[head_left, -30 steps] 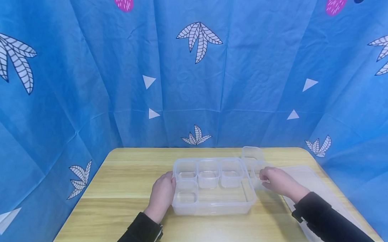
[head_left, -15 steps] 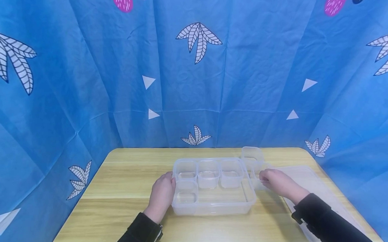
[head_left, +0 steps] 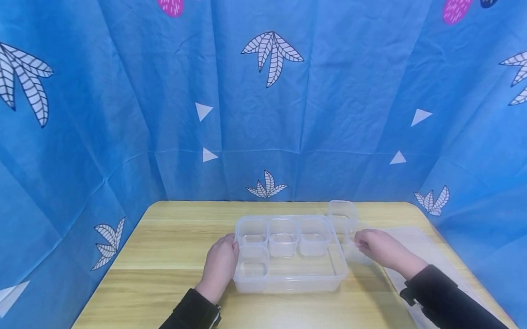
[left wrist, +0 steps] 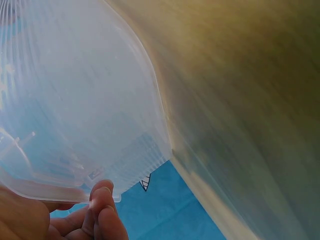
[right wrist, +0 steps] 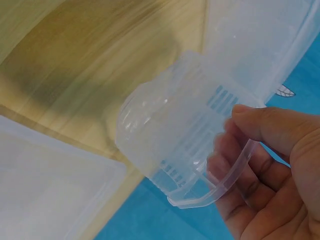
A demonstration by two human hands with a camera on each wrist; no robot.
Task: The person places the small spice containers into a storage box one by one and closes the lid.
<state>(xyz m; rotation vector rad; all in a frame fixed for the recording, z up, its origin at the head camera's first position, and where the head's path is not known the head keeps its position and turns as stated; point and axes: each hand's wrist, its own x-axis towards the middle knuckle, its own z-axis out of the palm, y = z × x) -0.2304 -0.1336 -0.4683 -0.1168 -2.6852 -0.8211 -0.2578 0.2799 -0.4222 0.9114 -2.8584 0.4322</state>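
Note:
A large clear plastic box (head_left: 289, 283) stands on the table, with several small clear plastic containers set inside it along the back and left; the front right part of its floor is bare. My left hand (head_left: 221, 263) grips the box's left rim; in the left wrist view thumb and fingers meet at the edge of the box wall (left wrist: 90, 90). Just right of the box, my right hand (head_left: 381, 247) pinches the rim of another small clear container (right wrist: 175, 130) between thumb and fingers. That container is see-through and partly hidden by the hand in the head view.
Behind the box's right back corner stands one more small clear container (head_left: 342, 211). A flat, translucent lid-like sheet (head_left: 419, 256) lies along the table's right side, under my right forearm. Blue patterned cloth (head_left: 261, 111) hangs around the table (head_left: 163, 284).
My right hand has shifted very slightly to the right with the small container. The left hand and the large box have stayed in place.

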